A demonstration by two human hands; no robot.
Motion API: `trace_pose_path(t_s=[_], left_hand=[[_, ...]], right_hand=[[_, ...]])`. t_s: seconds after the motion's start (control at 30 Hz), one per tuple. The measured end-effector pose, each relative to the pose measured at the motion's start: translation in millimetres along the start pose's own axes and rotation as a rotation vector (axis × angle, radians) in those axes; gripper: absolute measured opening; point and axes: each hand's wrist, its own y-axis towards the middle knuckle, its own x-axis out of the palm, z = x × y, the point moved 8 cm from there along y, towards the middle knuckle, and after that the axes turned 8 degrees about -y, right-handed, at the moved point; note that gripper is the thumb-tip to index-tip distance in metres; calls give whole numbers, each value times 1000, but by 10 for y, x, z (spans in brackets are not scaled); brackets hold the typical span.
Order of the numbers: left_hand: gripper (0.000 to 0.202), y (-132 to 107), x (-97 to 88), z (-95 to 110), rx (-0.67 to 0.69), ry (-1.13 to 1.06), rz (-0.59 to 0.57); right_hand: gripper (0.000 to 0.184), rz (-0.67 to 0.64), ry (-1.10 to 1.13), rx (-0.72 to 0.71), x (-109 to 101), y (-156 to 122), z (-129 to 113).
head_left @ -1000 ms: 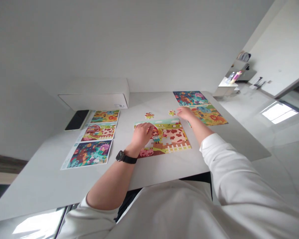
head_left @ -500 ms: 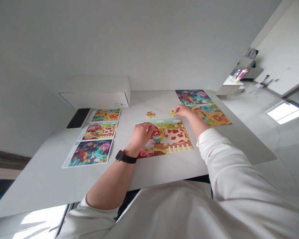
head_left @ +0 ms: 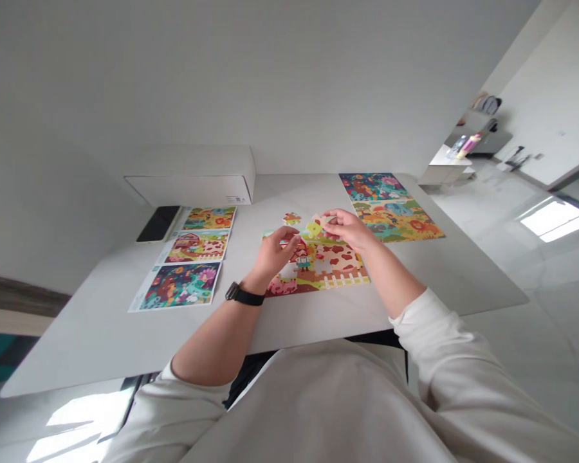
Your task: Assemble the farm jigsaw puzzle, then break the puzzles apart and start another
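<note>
A farm jigsaw puzzle (head_left: 328,270) with red cow patches and a white fence lies on the white table (head_left: 101,334) in front of me. My right hand (head_left: 347,230) pinches a small yellow-green puzzle piece (head_left: 313,227) just above the puzzle's far edge. Close beside it hovers my left hand (head_left: 275,252), fingers curled, over the puzzle's left part; a black watch sits on that wrist. One loose piece (head_left: 291,218) rests on the table beyond the puzzle.
Three picture sheets (head_left: 190,257) lie in a column at the left, next to a black phone (head_left: 157,223). A white box (head_left: 193,181) stands by the wall. Two finished puzzles (head_left: 388,206) lie at the right. The table edge runs near my body.
My right hand picked up the loose piece at the far right of the puzzle and carried it left toward my left hand. My left hand lifted slightly off the puzzle.
</note>
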Motion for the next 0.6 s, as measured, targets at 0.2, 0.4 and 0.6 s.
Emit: trace_pose_path(t_s=[0.2,0.4,0.6], left_hand=[[27,-13,162,-57,-26,-136,-117],[24,-7,156,-110,-76,-94,-121],[28,-13,140,-83,-95,-54,-138]], right_hand=[[48,10,51,40,270,-178,268],[43,-50,16,77,345,-168,337],[41,-51,-97,-12,240,-215,207]])
